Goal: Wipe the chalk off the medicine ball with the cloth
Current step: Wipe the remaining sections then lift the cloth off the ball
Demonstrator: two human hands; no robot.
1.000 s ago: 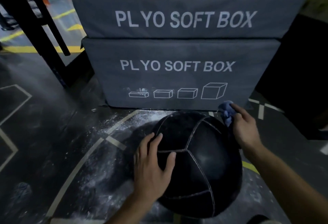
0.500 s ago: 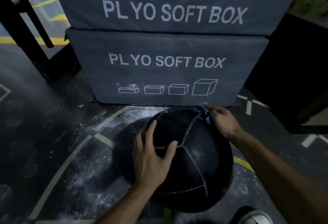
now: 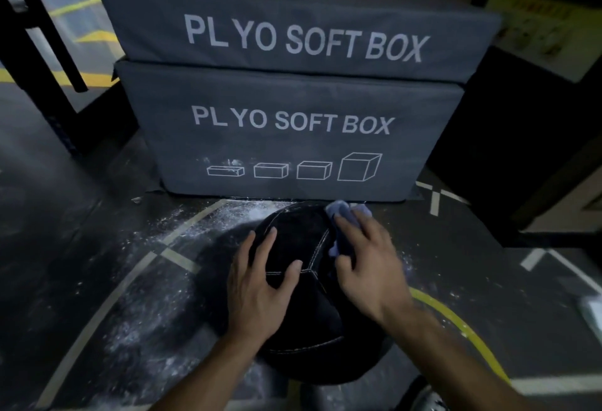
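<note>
A black medicine ball (image 3: 303,309) with pale stitched seams sits on the floor in front of me. My left hand (image 3: 260,286) rests on its top left with fingers spread, steadying it. My right hand (image 3: 371,267) lies flat over a light blue cloth (image 3: 342,211) and presses it against the ball's upper right. The cloth shows beyond my fingertips and under my thumb. White chalk dust (image 3: 247,215) lies on the floor by the ball's far edge.
Two stacked grey plyo soft boxes (image 3: 293,123) stand right behind the ball. Chalk powder (image 3: 146,322) is scattered over the dark floor to the left. Black rack posts (image 3: 39,52) rise at far left. A shoe tip (image 3: 430,401) shows at the bottom.
My right hand has brought the cloth from the ball's far right edge onto its upper right face, nearer my left hand, and now lies flatter. My left hand stays on the ball.
</note>
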